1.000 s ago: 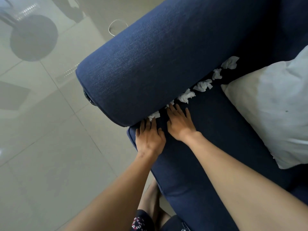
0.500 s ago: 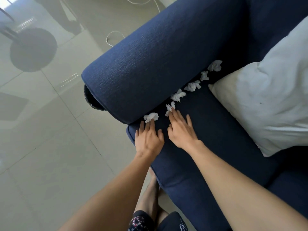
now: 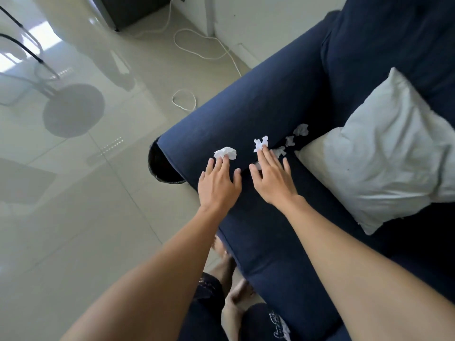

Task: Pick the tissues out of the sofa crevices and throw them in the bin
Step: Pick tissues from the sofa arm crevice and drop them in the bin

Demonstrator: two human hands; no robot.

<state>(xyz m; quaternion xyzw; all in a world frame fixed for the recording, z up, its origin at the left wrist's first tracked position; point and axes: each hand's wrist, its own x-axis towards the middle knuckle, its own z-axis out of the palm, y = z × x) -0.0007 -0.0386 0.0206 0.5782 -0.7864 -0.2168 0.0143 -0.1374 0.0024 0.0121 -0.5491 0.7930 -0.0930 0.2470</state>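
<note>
1. Left hand [image 3: 218, 185] pinches a crumpled tissue [image 3: 226, 153] at its fingertips, held over the sofa armrest [image 3: 246, 112]. The other fingers are spread; only the tips grip.
2. Right hand [image 3: 270, 179] pinches a second tissue [image 3: 261, 143] the same way, just on the seat side of the armrest, above the crevice.
3. More tissues [image 3: 290, 141] are wedged in the crevice where the armrest meets the seat, running back toward the white pillow [image 3: 384, 153]. One small scrap appears to sit under the right fingers; hard to tell.
4. Bin [image 3: 163, 168] is on the floor against the armrest's outer front corner, partly hidden under it, with only the dark rim and bag showing.
5. Step in hand looks like carrying both wads over the armrest to the bin.
6. Doing it well: tighten both pinches, since light tissue slips easily. Swing the left hand outward past the armrest's front end, drop low over the opening, then let go. The right hand must cross the armrest, so release only once it is clearly over the rim.
7. Risk: a release over the armrest lands the tissue on the floor.
</note>
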